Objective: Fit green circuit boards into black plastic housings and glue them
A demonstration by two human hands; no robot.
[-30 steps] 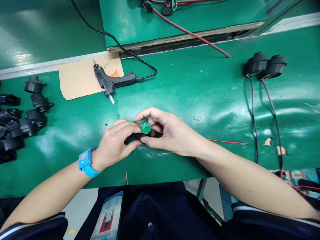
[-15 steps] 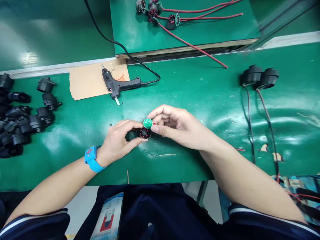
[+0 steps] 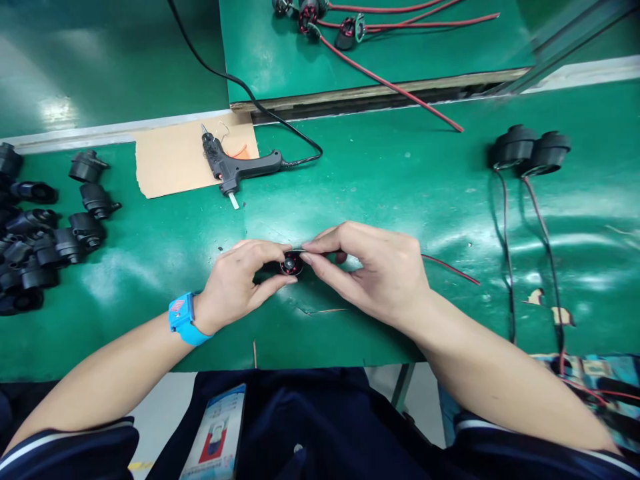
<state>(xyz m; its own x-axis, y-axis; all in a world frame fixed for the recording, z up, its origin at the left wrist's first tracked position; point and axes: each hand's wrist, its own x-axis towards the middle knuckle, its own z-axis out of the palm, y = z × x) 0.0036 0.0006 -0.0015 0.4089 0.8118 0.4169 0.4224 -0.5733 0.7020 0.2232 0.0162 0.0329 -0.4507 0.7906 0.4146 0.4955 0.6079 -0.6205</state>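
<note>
My left hand (image 3: 245,277), with a blue band on its wrist, pinches a small round motor part (image 3: 291,265) with a dark rim and red windings, its open face turned up toward me. At the upper edge of that part, my right hand (image 3: 367,273) grips a thin circuit board (image 3: 299,251) between thumb and forefinger. The board is seen nearly edge-on and sits close against the motor part; whether they touch I cannot tell. A red wire (image 3: 453,268) trails out to the right from behind my right hand.
A black glue gun (image 3: 235,170) lies partly on tan cardboard (image 3: 170,157). Black housings (image 3: 37,247) crowd the left side. Two black housings (image 3: 533,148) with leads stand at the right. Red-wired motor parts (image 3: 347,32) rest on the raised board (image 3: 400,57) at the back.
My right hand has turned over, tilting the circuit board from its green face to nearly edge-on above the motor part. My left hand stays almost in place. The red wire now shows beyond my right hand.
</note>
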